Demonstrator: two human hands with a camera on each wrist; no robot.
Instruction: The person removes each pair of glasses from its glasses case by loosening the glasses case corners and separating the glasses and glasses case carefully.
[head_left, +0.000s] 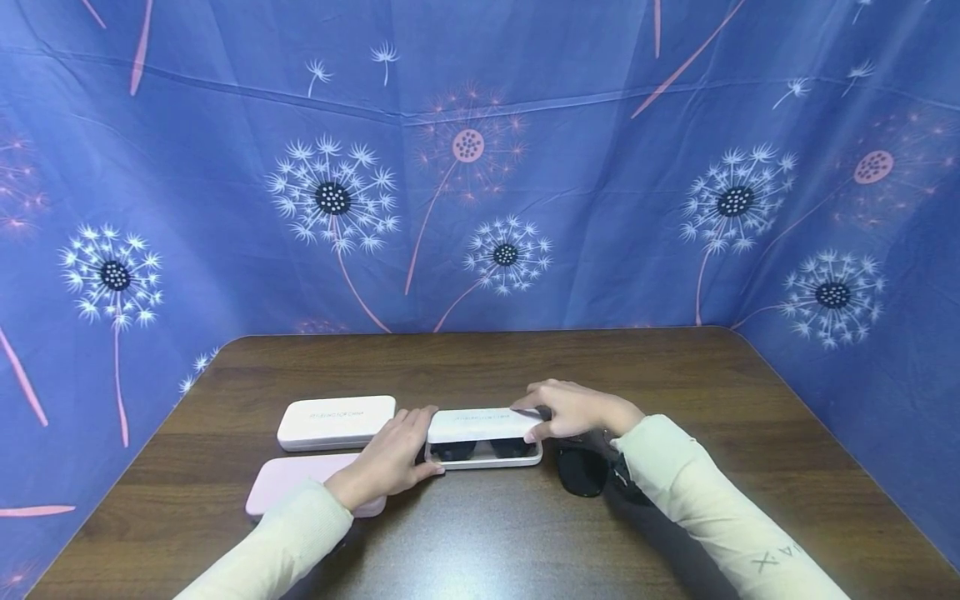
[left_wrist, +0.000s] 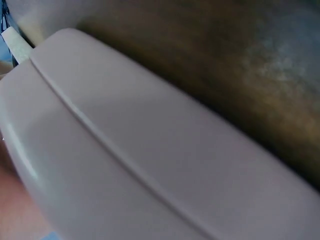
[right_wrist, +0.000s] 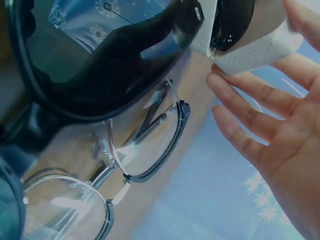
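Observation:
A white glasses case [head_left: 487, 464] lies on the table between both hands, its lid [head_left: 480, 423] partly raised. Dark sunglasses [head_left: 453, 450] show inside through the gap. My left hand [head_left: 386, 454] holds the case's left end, thumb at the front and fingers over the top. At the other end, my right hand [head_left: 572, 408] pinches the lid between thumb and fingers. Its other fingers are spread in the right wrist view, beside the raised lid [right_wrist: 260, 55]. A closed pink case [left_wrist: 150, 125] fills the left wrist view, under my left forearm.
Black sunglasses [head_left: 583, 472] lie beside my right wrist. Thin-rimmed clear eyeglasses [right_wrist: 150, 172] sit behind them. A closed white case [head_left: 333, 425] stands left of the open one, behind the pink case. A blue dandelion-print cloth [head_left: 600, 167] hangs around the wooden table [head_left: 480, 367].

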